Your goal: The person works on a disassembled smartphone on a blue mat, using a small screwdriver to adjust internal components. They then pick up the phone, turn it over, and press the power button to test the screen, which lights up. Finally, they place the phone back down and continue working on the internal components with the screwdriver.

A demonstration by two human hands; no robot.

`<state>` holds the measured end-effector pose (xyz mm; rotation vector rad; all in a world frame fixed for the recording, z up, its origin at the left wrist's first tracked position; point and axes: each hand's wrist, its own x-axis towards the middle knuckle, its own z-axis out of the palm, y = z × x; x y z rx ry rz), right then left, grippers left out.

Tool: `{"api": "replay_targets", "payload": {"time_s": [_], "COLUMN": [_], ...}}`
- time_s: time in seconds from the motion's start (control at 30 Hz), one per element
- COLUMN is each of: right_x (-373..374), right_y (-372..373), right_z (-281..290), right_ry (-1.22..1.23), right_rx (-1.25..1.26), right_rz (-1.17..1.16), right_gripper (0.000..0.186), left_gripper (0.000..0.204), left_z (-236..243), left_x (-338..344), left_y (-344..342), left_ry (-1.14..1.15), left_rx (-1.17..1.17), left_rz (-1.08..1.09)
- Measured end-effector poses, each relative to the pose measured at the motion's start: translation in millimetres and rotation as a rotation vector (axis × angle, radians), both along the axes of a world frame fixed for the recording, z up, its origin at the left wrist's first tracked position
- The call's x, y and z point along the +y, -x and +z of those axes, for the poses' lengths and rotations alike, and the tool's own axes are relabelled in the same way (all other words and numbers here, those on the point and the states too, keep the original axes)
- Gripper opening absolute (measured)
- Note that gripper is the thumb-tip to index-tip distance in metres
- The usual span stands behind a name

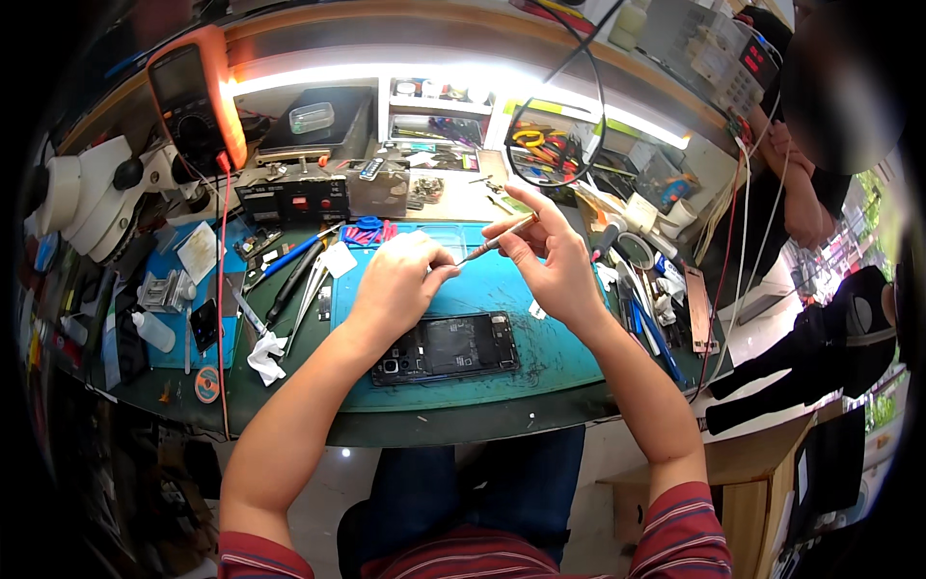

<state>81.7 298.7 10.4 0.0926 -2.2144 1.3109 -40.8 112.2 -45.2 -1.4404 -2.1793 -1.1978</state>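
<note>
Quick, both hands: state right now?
Left hand: pinched closed at the tip of a slim tool; anything held can't be told.
Right hand: closed on the slim tool.

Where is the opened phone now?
In the head view, the phone lies just left of centre on the blue mat, between the left forearm and right forearm.

The phone point(444, 347) lies on the mat point(559, 362), atop the bench point(415, 427); microscope point(95, 198) left, multimeter point(198, 101) left rear.

To us the opened phone point(449, 347) looks mostly matt; from it we see crumpled paper tissue point(266, 359) at nine o'clock, smooth wooden cabinet point(745, 521) at four, orange plastic multimeter point(218, 106) near eleven.
</note>
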Motion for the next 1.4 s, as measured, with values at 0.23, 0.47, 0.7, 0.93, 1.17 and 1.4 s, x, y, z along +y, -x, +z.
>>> {"api": "replay_targets", "payload": {"time_s": [0.23,0.47,0.7,0.93,1.17,1.4], "right_x": [-3.2,-0.1,-3.0,-5.0,-2.2,-4.5], "right_y": [-42.4,-83.1,-92.5,-91.4,-84.9,-84.5], "right_z": [15.0,23.7,27.0,22.3,16.4,27.2], "right_ry": [-0.142,0.095,-0.338,-0.433,-0.448,-0.653], "right_rx": [-0.068,-0.153,-0.128,-0.182,-0.092,-0.163], "right_rz": [-0.044,0.011,0.017,-0.020,0.055,0.055], "right_gripper": [0.044,0.040,0.051,0.055,0.050,0.047], "left_gripper": [0.015,0.013,0.014,0.020,0.018,0.017], "left_z": [14.2,21.7,9.6,5.5,4.6,5.8], "left_x": [-6.1,-2.1,1.7,0.2,0.1,-0.4], "left_y": [-36.7,-61.9,-71.8,-71.9,-71.8,-69.5], "left_ry": [0.099,0.141,0.128,0.195,0.172,0.105], "left_rx": [-0.309,-0.460,-0.289,-0.226,-0.231,-0.248], "left_rz": [-0.137,-0.272,-0.366,-0.414,-0.401,-0.401]}}
